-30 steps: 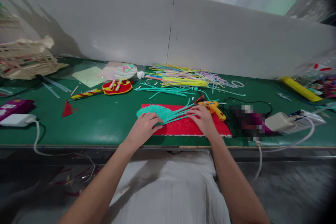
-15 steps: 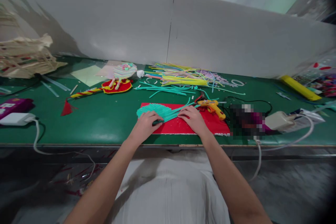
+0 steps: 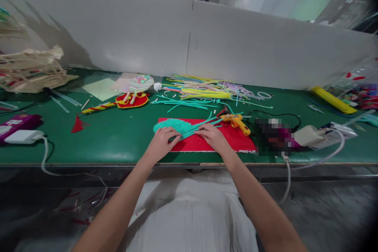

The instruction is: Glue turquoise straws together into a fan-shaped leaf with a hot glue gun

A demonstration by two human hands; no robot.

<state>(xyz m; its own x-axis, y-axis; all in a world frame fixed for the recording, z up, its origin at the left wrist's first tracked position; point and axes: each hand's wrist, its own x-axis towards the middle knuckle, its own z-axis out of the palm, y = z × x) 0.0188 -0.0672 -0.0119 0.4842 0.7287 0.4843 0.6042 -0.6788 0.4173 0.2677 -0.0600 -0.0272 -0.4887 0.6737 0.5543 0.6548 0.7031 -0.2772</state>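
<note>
A turquoise leaf-shaped piece [image 3: 177, 125] made of fuzzy stems lies on a red sheet [image 3: 233, 139], its loose stems fanning to the right. My left hand [image 3: 165, 139] is closed on the lower edge of the leaf piece, thumb and fingers near each other. Over the loose stems rests my right hand [image 3: 213, 137], fingers bent and pinching at them. An orange glue gun [image 3: 238, 122] lies on the sheet, just right of the stem ends.
Behind are turquoise stems [image 3: 189, 103] and a multicoloured stem pile [image 3: 206, 88]. A tasselled red-and-yellow craft [image 3: 132, 100] lies back left. Purple box [image 3: 22, 124] and white cable [image 3: 45, 157] sit left; yellow packet [image 3: 333, 99] and white adapter [image 3: 310, 136] are right.
The camera view has shifted slightly. My right hand has moved a little to the left along the stems, while my left hand stays at the leaf piece.
</note>
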